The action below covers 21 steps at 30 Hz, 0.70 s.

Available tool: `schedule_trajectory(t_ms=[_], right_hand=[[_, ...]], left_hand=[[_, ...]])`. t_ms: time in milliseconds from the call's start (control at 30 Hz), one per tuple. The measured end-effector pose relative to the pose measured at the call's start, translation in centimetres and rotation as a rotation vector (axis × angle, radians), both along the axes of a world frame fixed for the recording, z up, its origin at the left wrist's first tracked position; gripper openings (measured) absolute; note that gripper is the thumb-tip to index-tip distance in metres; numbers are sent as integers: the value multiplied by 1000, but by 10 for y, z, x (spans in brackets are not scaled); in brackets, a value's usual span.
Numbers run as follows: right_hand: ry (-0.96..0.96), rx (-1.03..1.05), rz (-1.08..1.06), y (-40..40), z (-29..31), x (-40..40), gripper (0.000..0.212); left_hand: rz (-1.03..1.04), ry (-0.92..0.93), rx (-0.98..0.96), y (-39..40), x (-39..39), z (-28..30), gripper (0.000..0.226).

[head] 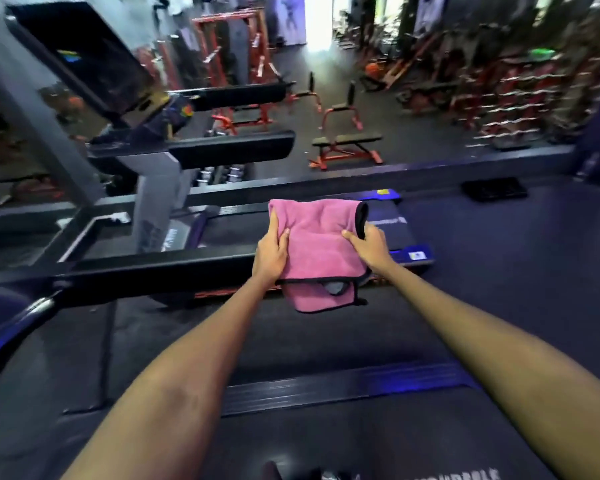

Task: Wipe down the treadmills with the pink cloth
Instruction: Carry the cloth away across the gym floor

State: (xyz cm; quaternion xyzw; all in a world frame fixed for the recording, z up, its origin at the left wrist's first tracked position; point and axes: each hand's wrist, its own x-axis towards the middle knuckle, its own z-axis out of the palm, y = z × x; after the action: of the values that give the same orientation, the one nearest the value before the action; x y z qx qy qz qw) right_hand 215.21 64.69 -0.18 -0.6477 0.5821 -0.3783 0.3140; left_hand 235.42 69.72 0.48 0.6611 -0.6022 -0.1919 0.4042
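Pink cloth (321, 247), black-edged and folded, is held between both hands, long axis running away from the person, lower end hanging. Left hand (271, 252) grips its left edge; right hand (369, 245) grips its right edge. Beneath the hands lies a dark treadmill (326, 341); a black handrail (153, 268) extends left. Beyond the hands, red weight benches (345, 150) stand on dark gym floor.

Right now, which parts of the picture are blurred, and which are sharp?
In the head view, the pink cloth and both hands, left and right, are fairly sharp; the weight racks at upper right are smeared by motion blur; the wide-angle lens bends the treadmill handrail.
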Motion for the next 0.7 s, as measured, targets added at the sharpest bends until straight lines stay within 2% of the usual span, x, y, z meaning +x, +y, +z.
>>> schedule_trajectory(t_ms=[100, 400, 467, 600, 700], right_hand=[[4, 40, -115, 11, -4, -81, 32], [-45, 71, -469, 76, -19, -295, 28], [-68, 71, -545, 93, -22, -335, 26], [-127, 67, -711, 123, -30, -409, 27], [-169, 69, -803, 136, -37, -452, 28]], left_hand=[[-128, 21, 45, -12, -73, -3, 64], [-335, 187, 128, -12, -299, -13, 44], [-358, 233, 168, -8, -344, -15, 46], [-406, 364, 346, -9, -429, -25, 54], [-508, 405, 512, -19, -479, -37, 39]])
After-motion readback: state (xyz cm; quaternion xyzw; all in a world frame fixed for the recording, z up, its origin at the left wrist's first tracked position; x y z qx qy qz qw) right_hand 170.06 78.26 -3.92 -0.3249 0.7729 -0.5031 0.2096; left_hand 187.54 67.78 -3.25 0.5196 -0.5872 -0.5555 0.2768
